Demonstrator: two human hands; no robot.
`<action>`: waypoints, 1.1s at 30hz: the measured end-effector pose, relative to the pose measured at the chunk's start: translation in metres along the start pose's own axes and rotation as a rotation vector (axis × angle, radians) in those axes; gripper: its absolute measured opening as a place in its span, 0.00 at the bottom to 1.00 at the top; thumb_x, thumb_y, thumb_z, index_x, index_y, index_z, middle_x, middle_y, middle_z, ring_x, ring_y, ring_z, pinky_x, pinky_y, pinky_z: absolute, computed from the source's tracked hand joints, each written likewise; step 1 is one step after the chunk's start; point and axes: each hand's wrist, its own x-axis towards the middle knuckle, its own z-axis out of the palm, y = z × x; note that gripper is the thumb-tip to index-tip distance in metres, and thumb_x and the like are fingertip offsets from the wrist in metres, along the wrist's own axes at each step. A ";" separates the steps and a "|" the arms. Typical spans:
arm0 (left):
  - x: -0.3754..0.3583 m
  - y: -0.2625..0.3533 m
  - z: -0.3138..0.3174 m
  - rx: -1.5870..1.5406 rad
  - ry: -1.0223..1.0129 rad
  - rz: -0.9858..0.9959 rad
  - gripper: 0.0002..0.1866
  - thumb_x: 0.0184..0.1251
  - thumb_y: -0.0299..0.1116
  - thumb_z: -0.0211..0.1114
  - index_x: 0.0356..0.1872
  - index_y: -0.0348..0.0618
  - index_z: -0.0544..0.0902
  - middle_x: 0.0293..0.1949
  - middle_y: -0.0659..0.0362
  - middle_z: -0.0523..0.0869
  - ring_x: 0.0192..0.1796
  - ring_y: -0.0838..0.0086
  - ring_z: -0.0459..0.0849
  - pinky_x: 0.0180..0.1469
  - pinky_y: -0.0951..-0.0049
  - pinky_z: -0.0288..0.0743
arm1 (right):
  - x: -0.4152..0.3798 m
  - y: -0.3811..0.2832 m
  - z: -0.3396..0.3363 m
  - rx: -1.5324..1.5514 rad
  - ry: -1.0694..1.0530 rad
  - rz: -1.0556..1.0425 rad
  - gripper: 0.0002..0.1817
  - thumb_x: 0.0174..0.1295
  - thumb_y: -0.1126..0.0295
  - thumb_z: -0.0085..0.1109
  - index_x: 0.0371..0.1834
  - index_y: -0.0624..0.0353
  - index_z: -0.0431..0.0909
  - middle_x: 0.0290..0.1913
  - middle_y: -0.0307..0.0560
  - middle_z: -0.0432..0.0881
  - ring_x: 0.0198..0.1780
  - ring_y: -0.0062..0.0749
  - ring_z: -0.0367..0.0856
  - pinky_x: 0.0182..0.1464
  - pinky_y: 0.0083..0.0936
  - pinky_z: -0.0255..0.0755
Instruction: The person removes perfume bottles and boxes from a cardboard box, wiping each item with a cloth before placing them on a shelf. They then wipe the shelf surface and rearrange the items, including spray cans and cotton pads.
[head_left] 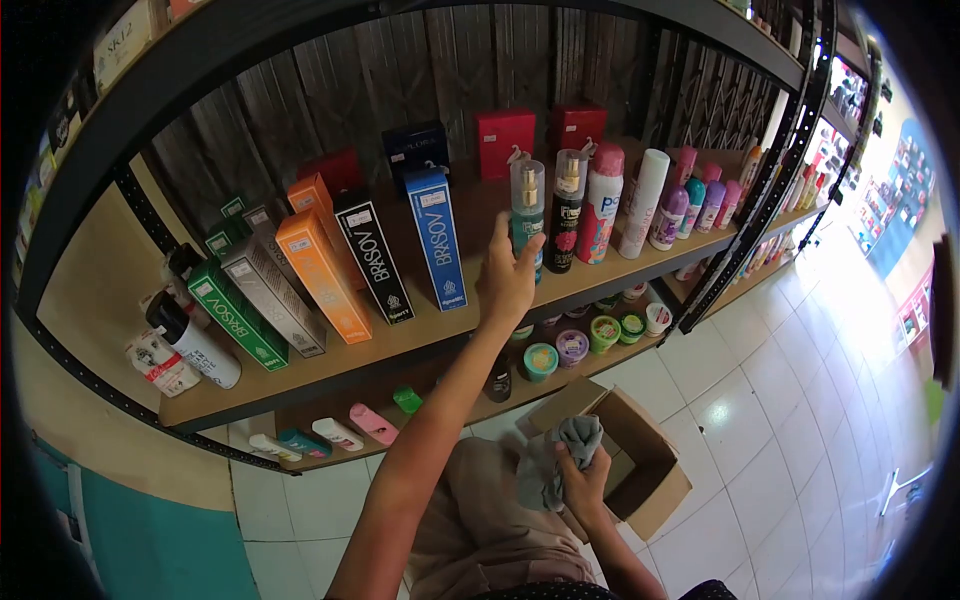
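My left hand [512, 277] reaches up to the shelf with its fingers closed round a teal body mist bottle [527, 205] that has a clear cap. The bottle stands upright at the shelf's front, beside a black body mist bottle [566, 215] with a pink flower on its label. Lower down, over my lap, my right hand [584, 477] grips a crumpled grey cloth [550, 468]. Behind the cloth, an open cardboard box [655, 480] rests on the tiled floor.
Tall BRASOV boxes in blue [437, 240], black [374, 258], orange [325, 280] and green [238, 315] line the shelf's left side. A pink spray can [601, 210] and a white can [645, 205] stand right of the bottles. Round tubs [572, 347] sit on the lower shelf.
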 end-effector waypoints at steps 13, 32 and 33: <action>-0.005 0.007 -0.010 0.073 -0.059 -0.083 0.23 0.58 0.42 0.55 0.50 0.38 0.64 0.36 0.49 0.77 0.39 0.63 0.77 0.41 0.66 0.68 | 0.004 -0.008 0.000 0.031 -0.014 0.084 0.09 0.52 0.72 0.57 0.33 0.67 0.72 0.27 0.39 0.74 0.31 0.19 0.68 0.36 0.18 0.65; 0.046 0.125 -0.132 1.321 0.065 0.436 0.31 0.49 0.57 0.56 0.46 0.40 0.75 0.42 0.50 0.76 0.48 0.57 0.72 0.49 0.61 0.64 | 0.019 -0.031 0.019 0.074 -0.046 -0.116 0.08 0.52 0.73 0.57 0.31 0.67 0.73 0.30 0.40 0.75 0.32 0.20 0.69 0.38 0.18 0.65; 0.047 0.123 -0.131 1.258 -0.065 0.356 0.32 0.50 0.59 0.54 0.46 0.39 0.74 0.40 0.50 0.77 0.45 0.57 0.74 0.47 0.61 0.65 | 0.018 -0.031 0.020 0.114 -0.060 -0.090 0.08 0.51 0.73 0.57 0.31 0.67 0.73 0.30 0.40 0.75 0.32 0.20 0.69 0.38 0.18 0.65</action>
